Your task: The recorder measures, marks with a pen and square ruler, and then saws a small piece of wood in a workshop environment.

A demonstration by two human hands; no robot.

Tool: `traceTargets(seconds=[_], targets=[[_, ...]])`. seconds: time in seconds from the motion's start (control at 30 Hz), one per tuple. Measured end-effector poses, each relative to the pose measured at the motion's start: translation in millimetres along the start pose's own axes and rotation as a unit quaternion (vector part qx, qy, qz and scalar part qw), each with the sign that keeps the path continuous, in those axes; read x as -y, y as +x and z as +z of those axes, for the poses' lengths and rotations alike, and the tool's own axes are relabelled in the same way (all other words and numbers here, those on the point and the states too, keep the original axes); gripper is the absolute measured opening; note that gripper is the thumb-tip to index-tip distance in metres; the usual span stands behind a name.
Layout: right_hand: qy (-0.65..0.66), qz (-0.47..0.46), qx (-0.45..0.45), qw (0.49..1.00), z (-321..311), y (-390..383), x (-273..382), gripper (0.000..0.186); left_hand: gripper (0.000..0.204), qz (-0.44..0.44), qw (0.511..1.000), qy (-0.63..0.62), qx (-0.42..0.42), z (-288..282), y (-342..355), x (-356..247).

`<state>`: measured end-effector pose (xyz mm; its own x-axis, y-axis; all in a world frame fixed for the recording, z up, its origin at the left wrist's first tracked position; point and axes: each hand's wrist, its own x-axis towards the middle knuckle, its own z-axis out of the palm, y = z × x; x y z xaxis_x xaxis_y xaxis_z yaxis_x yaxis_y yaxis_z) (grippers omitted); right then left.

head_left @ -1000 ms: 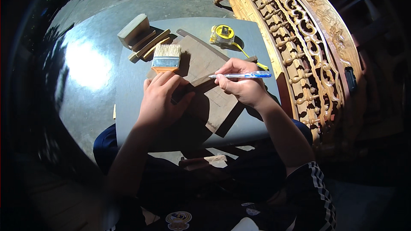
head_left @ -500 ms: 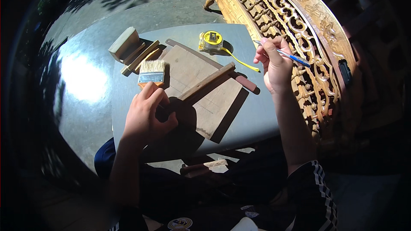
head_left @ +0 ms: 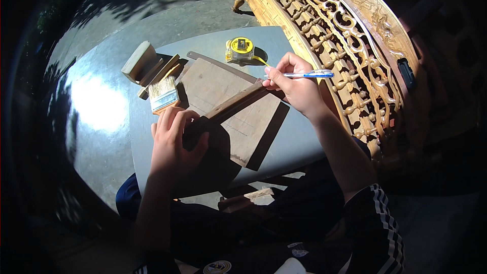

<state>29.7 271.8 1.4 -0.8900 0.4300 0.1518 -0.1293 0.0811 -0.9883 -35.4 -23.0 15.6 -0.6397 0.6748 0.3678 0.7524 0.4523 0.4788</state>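
Here the right hand [head_left: 298,87] holds a pen [head_left: 310,74]; the left hand [head_left: 171,139], a stick [head_left: 235,101].

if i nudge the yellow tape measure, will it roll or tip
The tape measure appears to lie on its broad side, so it would likely slide rather than roll or tip. Its thin yellow blade sticks out toward the right hand, so it would probably flex and might catch there.

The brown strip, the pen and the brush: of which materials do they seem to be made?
Brown strip: probably wood, seemingly unvarnished, from its mostly dull brown surface.
Pen: likely smooth plastic, partly clear, partly glossy blue.
Brush: pale bristles, natural or synthetic unclear; shiny band, apparently metal.
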Motion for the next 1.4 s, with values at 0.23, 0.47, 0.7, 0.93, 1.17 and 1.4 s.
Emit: traceTargets(seconds=[0.23, 0.47, 0.7, 0.93, 1.17, 1.4], targets=[[-0.224, -0.072, 0.072, 0.969, 22.1, -14.7, 43.6, 0.019, 0.026, -0.028, 0.999, -0.018, -0.012, 3.6, 0.2, 4.2], [-0.103, 0.109, 0.185, 0.971, 42.3, -8.0, 39.5, 0.024, 0.024, -0.004, 0.999, -0.038, 0.006, 8.6, -0.9, 6.0], [-0.125, -0.029, 0.114, 0.985, 37.4, -3.2, 0.5, 0.032, 0.022, 0.000, 0.999, -0.041, 0.002, 10.4, 0.8, 4.8], [-0.169, -0.048, 0.084, 0.981, 41.4, -0.3, -3.3, 0.037, 0.022, -0.006, 0.999, -0.035, 0.004, 7.7, -1.3, 4.9], [-0.173, -0.049, 0.079, 0.981, 42.2, -1.2, 3.1, 0.038, 0.022, -0.013, 0.999, -0.030, 0.012, 8.5, -0.3, 4.2], [-0.175, -0.050, 0.082, 0.980, 42.2, -0.6, 3.6, 0.038, 0.021, -0.008, 0.999, -0.035, 0.007, 9.2, 1.0, 4.9]])
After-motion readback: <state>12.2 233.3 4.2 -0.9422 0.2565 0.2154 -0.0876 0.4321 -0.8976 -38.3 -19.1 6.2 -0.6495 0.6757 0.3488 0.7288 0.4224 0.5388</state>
